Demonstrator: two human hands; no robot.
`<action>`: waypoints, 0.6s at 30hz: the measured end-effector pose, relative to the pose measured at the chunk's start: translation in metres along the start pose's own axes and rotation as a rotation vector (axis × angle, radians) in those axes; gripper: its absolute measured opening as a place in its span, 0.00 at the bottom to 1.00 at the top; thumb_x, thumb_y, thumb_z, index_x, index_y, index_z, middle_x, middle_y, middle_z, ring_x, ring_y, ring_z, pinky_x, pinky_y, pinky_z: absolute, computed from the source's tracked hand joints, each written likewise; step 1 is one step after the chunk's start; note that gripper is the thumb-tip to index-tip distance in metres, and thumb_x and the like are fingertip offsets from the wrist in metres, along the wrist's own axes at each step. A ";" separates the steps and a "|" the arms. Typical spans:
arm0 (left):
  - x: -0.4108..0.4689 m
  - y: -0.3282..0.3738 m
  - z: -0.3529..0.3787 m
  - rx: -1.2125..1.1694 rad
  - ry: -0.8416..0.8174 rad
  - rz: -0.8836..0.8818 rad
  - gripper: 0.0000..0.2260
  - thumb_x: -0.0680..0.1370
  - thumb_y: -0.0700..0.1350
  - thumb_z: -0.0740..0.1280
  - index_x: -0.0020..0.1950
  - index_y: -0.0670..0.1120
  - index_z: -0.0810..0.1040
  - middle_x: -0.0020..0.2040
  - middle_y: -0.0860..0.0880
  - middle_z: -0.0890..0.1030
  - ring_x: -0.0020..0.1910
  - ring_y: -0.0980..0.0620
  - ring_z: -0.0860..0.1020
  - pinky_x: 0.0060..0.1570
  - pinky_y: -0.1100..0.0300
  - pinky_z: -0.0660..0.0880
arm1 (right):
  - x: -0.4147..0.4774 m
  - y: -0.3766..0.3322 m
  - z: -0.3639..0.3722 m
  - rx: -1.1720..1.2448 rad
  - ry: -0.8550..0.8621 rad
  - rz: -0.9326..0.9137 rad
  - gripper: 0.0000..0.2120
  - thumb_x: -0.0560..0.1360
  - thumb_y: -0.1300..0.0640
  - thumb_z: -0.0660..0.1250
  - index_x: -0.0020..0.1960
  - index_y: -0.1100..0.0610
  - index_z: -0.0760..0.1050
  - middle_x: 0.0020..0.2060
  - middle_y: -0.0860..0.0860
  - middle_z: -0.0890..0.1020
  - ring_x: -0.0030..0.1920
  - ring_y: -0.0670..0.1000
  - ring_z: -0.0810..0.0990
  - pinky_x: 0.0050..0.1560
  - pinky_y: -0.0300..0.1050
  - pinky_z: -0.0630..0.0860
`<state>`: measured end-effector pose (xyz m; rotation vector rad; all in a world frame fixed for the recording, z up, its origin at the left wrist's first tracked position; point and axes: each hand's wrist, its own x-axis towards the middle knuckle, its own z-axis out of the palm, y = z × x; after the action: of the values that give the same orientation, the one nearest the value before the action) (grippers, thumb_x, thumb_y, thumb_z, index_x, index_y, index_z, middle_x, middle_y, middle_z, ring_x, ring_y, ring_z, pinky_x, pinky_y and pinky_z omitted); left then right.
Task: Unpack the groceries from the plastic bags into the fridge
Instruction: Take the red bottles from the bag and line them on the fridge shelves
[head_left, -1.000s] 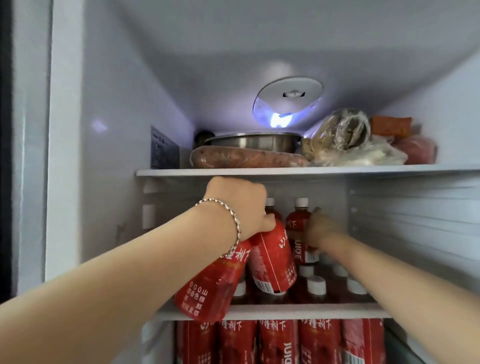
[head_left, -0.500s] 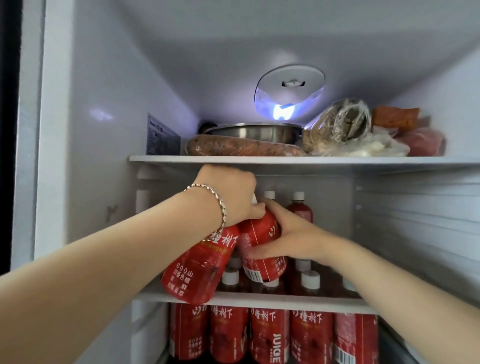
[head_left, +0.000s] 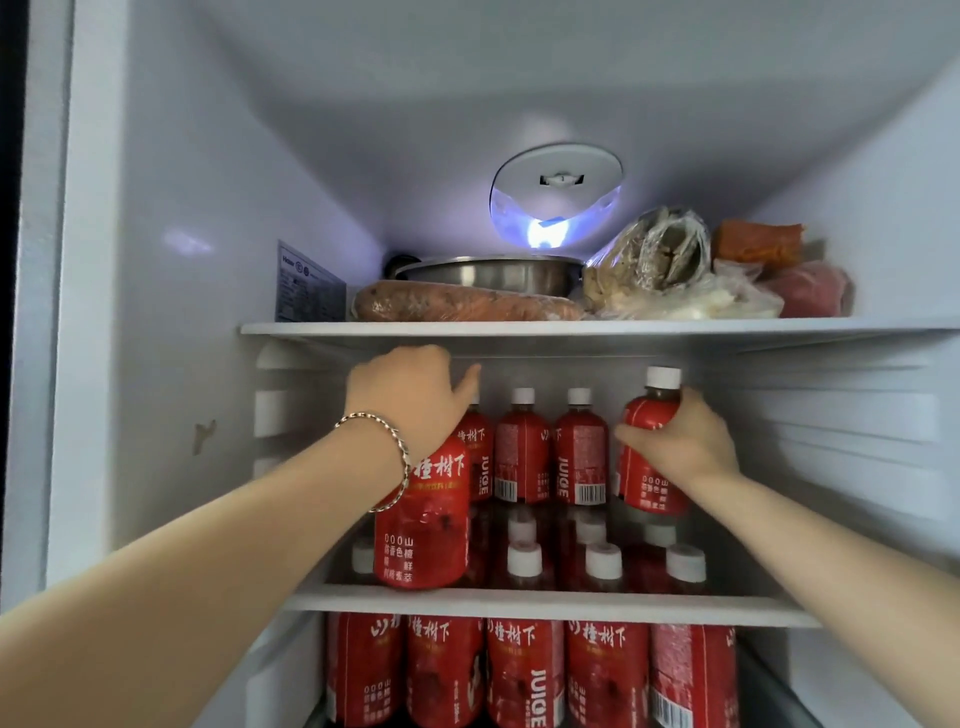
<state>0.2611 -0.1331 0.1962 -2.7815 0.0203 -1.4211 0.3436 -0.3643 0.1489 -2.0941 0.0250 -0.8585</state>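
Two grips: left hand (head_left: 415, 400) holds front bottle (head_left: 421, 530) | right hand (head_left: 685, 447) holds raised bottle (head_left: 644, 483) | middle shelf (head_left: 545, 605) bottle-filled

Bottles (head_left: 524, 452): red labels, white lettering, white caps.
Fridge walls (head_left: 208, 260): plain white.
Shelves (head_left: 519, 328): white.
Pot (head_left: 488, 275): silver.
Sausage (head_left: 462, 306): mottled orange-brown.
Bracelet (head_left: 399, 446): twisted silver and gold.
Lamp (head_left: 545, 234): bluish-white.
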 end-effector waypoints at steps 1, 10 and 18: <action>0.000 -0.002 0.002 -0.005 -0.027 -0.027 0.20 0.79 0.60 0.53 0.43 0.47 0.75 0.48 0.45 0.81 0.49 0.44 0.79 0.42 0.57 0.68 | 0.008 0.007 0.002 -0.041 -0.012 0.032 0.34 0.66 0.48 0.76 0.65 0.59 0.66 0.60 0.61 0.76 0.58 0.62 0.76 0.57 0.54 0.75; -0.030 0.006 0.013 0.114 -0.065 0.045 0.24 0.76 0.65 0.53 0.67 0.54 0.65 0.65 0.49 0.66 0.63 0.47 0.68 0.48 0.55 0.72 | 0.051 0.016 0.032 -0.290 -0.241 0.174 0.45 0.75 0.33 0.56 0.76 0.61 0.42 0.73 0.65 0.59 0.70 0.63 0.65 0.68 0.54 0.66; -0.024 0.000 0.035 0.273 -0.278 -0.037 0.32 0.76 0.66 0.56 0.73 0.51 0.56 0.72 0.36 0.52 0.67 0.38 0.61 0.58 0.52 0.71 | 0.037 0.004 0.063 -0.562 -0.262 0.258 0.66 0.60 0.22 0.62 0.72 0.58 0.24 0.72 0.67 0.60 0.68 0.65 0.68 0.66 0.56 0.70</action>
<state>0.2751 -0.1320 0.1560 -2.7294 -0.2122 -0.9463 0.4096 -0.3341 0.1419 -2.6359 0.4317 -0.4436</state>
